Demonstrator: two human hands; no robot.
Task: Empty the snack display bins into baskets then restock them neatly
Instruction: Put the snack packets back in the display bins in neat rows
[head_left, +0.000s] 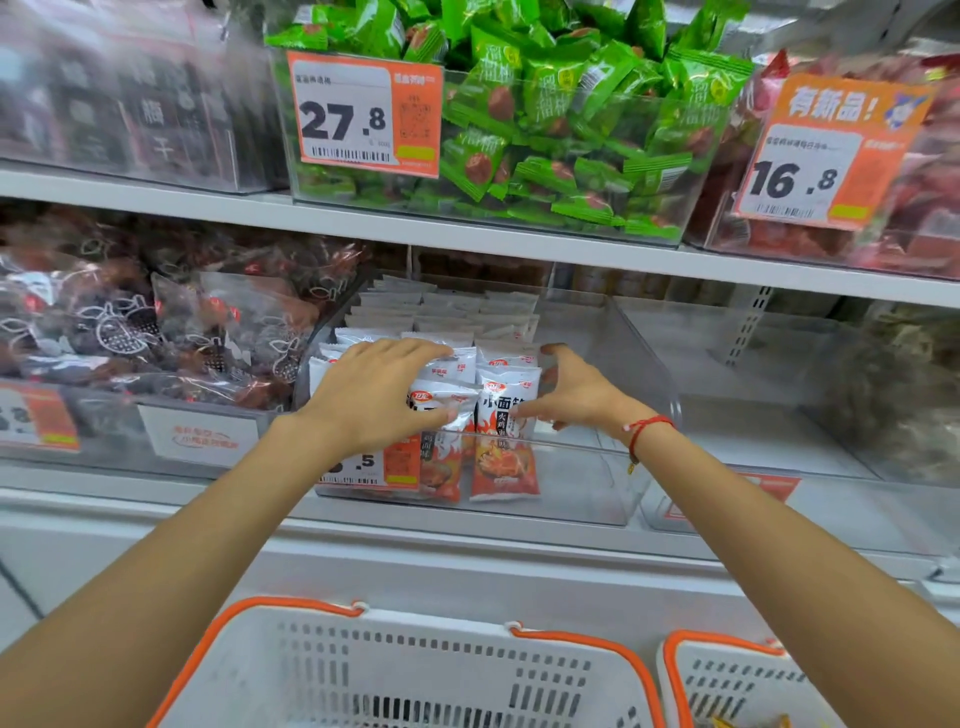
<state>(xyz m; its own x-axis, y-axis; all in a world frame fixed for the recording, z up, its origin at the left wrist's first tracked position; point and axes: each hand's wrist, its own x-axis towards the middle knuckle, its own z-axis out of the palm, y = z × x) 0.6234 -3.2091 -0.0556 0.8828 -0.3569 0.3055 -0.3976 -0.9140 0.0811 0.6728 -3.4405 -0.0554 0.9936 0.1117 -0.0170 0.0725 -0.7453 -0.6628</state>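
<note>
Your two bare arms reach forward into a clear plastic display bin (597, 488) on the lower shelf (467, 525) of a snack display. Your left hand (376, 397) lies over the top of upright white-and-orange snack packets (506, 441) at the front left of the bin, fingers spread across them and thumb curled onto a packet's front face, gripping the group. Your right hand (571, 392) is just beside the right edge of the same packets, fingers spread wide and curved, thumb touching the side of the rightmost packet; it does not clasp anything. A red string bracelet (644, 431) circles your right wrist. More rows of the packets stand behind, filling the left part of the bin, while its right part is bare. An orange price label (374, 467) sits on the bin's front. On the upper shelf stands a bin of green-wrapped snacks (571, 130) with a tag reading 27.8, and to its right a tag reading 16.8 (810, 171). Dark packaged snacks (130, 322) fill the bin to the left. Below you, two white baskets with orange rims: one (415, 670) directly beneath your arms, another (743, 680) at the right.
</note>
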